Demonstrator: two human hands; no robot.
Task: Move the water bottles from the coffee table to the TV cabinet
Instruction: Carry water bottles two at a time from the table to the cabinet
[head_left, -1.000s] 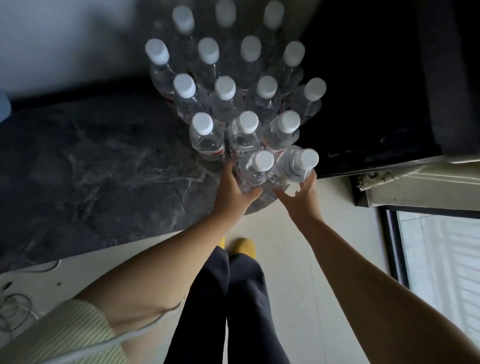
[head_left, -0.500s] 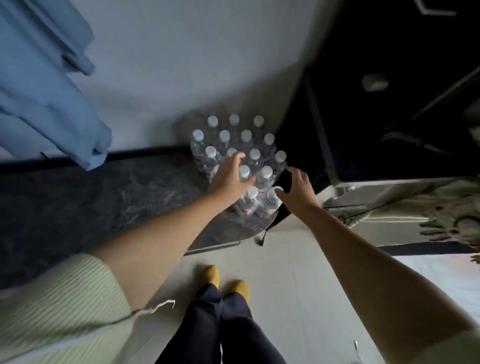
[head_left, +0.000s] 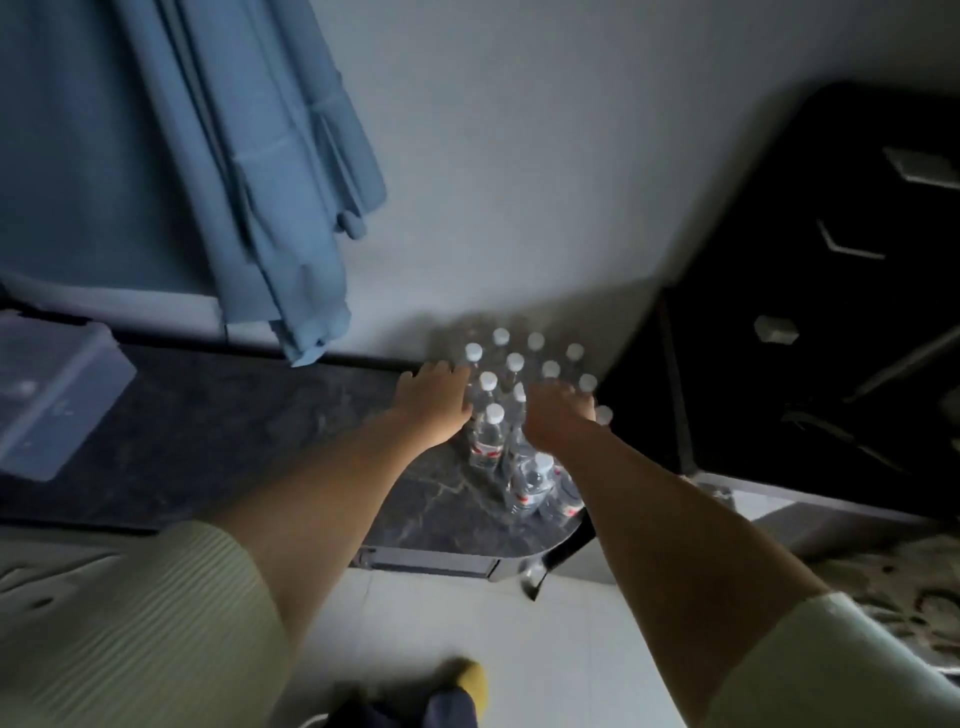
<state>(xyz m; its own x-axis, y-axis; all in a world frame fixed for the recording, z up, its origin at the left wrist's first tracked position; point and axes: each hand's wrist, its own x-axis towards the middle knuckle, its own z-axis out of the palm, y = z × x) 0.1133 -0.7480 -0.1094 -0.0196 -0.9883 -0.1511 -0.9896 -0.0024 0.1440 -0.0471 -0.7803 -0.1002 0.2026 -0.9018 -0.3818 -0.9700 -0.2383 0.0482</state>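
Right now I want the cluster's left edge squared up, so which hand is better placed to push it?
Left, probably. The left hand lies flat against the outer left side of the water bottles; the right hand reaches over their middle caps.

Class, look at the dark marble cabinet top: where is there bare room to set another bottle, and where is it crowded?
Bare dark marble cabinet top lies between the translucent plastic box and the left hand, and along the front edge before the clear white-capped water bottles. The right end is crowded: bottles packed tight, the right hand over them.
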